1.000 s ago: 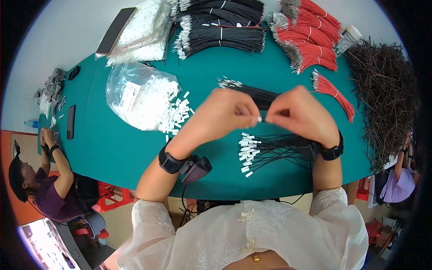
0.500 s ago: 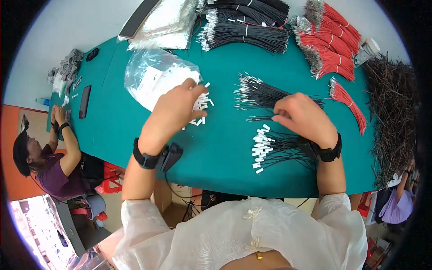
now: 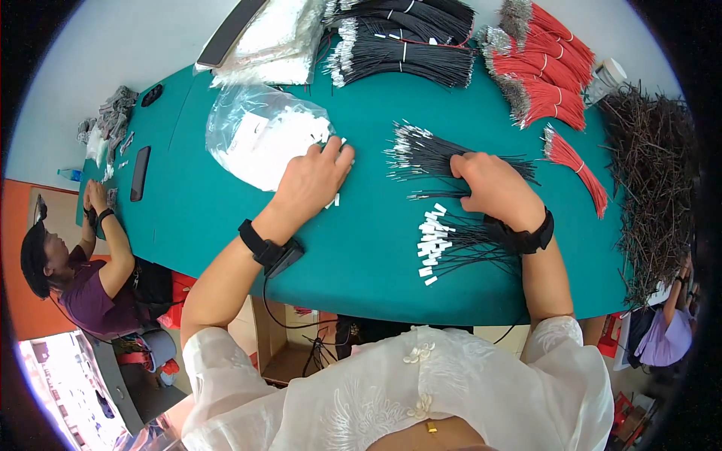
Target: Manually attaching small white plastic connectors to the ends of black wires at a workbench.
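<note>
My left hand [image 3: 314, 174] lies palm down over small white plastic connector housings [image 3: 335, 200] spilled at the mouth of a clear plastic bag [image 3: 252, 143]. Its fingers are apart and touch the loose pieces; the thumb is hidden. At the right, my right hand [image 3: 498, 188] curls around the middle of a spread bundle of black wires [image 3: 432, 154] with bare silvery tips at their left ends. Its thumb and forefinger close on some wires, but how many is hidden. Below that hand lie black wires with white connector housings [image 3: 432, 244] on their left ends.
Tied black wire bundles [image 3: 406, 62] and red wire bundles [image 3: 545, 98] line the far side. A smaller red bundle [image 3: 575, 167] and a heap of dark brown strands [image 3: 653, 195] lie rightward. A phone [image 3: 140, 174] rests on the green table [image 3: 188, 210]; another person [image 3: 90, 278] sits left.
My left hand has moved right and down onto the spilled housings, its fingers reaching over them. My right hand has shifted slightly left, its fingers closing on the black wires.
</note>
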`<state>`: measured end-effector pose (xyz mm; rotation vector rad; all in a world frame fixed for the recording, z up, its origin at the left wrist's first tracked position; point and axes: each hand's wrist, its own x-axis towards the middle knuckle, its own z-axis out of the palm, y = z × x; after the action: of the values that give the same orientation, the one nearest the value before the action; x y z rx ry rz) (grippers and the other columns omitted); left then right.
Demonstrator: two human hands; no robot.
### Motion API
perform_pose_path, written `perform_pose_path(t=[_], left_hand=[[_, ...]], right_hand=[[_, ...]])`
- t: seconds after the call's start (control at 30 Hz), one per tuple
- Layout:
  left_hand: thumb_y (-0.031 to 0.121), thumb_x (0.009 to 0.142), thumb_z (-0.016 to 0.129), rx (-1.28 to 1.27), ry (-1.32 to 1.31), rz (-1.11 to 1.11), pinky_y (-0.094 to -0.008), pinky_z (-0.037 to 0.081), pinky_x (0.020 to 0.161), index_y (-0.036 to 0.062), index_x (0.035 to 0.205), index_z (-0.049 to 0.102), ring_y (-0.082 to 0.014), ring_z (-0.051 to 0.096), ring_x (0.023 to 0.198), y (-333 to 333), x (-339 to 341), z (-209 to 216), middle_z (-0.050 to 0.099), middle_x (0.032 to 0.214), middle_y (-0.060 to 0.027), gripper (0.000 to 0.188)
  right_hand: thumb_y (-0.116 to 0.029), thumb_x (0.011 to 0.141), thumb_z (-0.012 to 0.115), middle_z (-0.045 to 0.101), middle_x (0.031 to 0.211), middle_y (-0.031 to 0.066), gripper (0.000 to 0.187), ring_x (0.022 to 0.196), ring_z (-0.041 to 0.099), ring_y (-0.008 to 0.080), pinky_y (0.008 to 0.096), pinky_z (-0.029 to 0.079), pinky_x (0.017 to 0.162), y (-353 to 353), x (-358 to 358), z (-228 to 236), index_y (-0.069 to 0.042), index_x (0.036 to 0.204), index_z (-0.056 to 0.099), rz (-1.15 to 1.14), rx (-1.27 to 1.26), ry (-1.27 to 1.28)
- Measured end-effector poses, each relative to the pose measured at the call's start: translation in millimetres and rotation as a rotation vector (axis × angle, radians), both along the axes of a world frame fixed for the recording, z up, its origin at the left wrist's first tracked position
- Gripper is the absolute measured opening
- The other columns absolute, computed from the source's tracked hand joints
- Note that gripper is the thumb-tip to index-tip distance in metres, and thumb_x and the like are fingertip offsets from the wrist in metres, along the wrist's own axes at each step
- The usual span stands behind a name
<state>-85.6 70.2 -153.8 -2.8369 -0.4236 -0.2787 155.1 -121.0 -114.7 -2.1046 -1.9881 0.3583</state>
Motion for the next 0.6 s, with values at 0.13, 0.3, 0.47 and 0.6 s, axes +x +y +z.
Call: perform_pose_path(t=[0.13, 0.3, 0.47, 0.6], left_hand=[[0.025, 0.089, 0.057, 0.015, -0.023, -0.019, -0.0332, 0.051, 0.048, 0.0088, 0.095, 0.05, -0.0211, 0.062, 0.067, 3, 6, -4, 0.055, 0.09, -0.0076, 0.018], [0.025, 0.088, 0.058, 0.001, 0.034, 0.016, -0.0343, 0.051, 0.047, 0.0088, 0.093, 0.05, -0.0208, 0.063, 0.068, 3, 13, -5, 0.056, 0.091, -0.0093, 0.019], [0.026, 0.089, 0.057, -0.15, -0.018, 0.078, -0.0373, 0.052, 0.053, 0.0073, 0.094, 0.051, -0.0242, 0.064, 0.073, 6, 17, 5, 0.056, 0.091, -0.0104, 0.021], [0.026, 0.089, 0.059, -0.273, -0.154, 0.065, -0.0395, 0.052, 0.058, 0.0058, 0.096, 0.053, -0.0283, 0.064, 0.076, 2, 1, 21, 0.056, 0.09, -0.0111, 0.022]], right_hand=[[0.005, 0.062, 0.061, 0.061, 0.082, 0.0188, 0.018, 0.079, 0.06, 0.0384, 0.0452, 0.048, 0.067, 7, 10, -12, 0.001, 0.079, 0.056, -0.062, 0.046, -0.072], [0.005, 0.064, 0.059, 0.06, 0.08, 0.0187, 0.012, 0.076, 0.059, 0.0382, 0.0447, 0.048, 0.066, 9, 20, -16, 0.001, 0.075, 0.055, -0.109, 0.077, -0.102], [0.005, 0.067, 0.059, 0.059, 0.078, 0.0176, 0.01, 0.074, 0.059, 0.0369, 0.0437, 0.047, 0.064, 9, 31, -17, 0.002, 0.075, 0.055, -0.09, 0.145, -0.086], [0.003, 0.07, 0.062, 0.058, 0.077, 0.0162, 0.01, 0.072, 0.059, 0.035, 0.043, 0.047, 0.063, 4, 30, -10, 0.002, 0.079, 0.057, -0.082, 0.158, -0.026]])
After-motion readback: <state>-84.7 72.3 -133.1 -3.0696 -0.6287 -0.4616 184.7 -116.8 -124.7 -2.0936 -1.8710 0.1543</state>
